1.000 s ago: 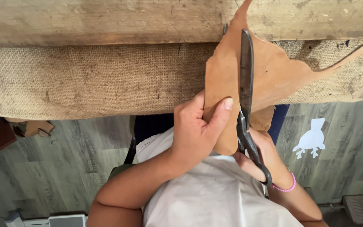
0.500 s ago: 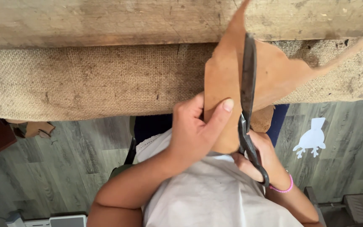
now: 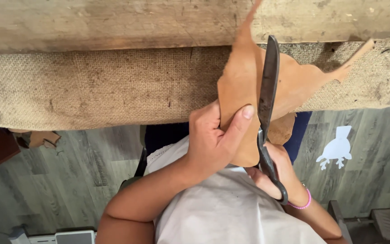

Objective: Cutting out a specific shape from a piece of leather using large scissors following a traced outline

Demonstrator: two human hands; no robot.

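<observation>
- Tan leather piece [image 3: 240, 104], irregular in outline, lies against the front edge of a wooden bench [image 3: 113, 22] draped with burlap [image 3: 91, 86]; its upper tip runs out of the head view at the top edge.
- Left hand [image 3: 213, 140] grips the leather's left part, thumb laid flat across its face; the other fingers sit behind the leather and cannot be seen.
- Right hand [image 3: 280, 171] is closed round the handles of dark metal shears [image 3: 267, 104], largely hidden beneath the leather and the shears; a pink bracelet [image 3: 304, 203] circles the wrist.
- Shears' blades show as one dark strip running up the leather; the gap between them cannot be made out.
- Lower leather scrap [image 3: 281, 129] is partly covered by the shears.
- White cut-out shape [image 3: 337, 149] lies on the grey plank floor [image 3: 68, 180], well apart from the hands.
- Brown scraps [image 3: 41, 138] at left are half under the burlap's edge.
</observation>
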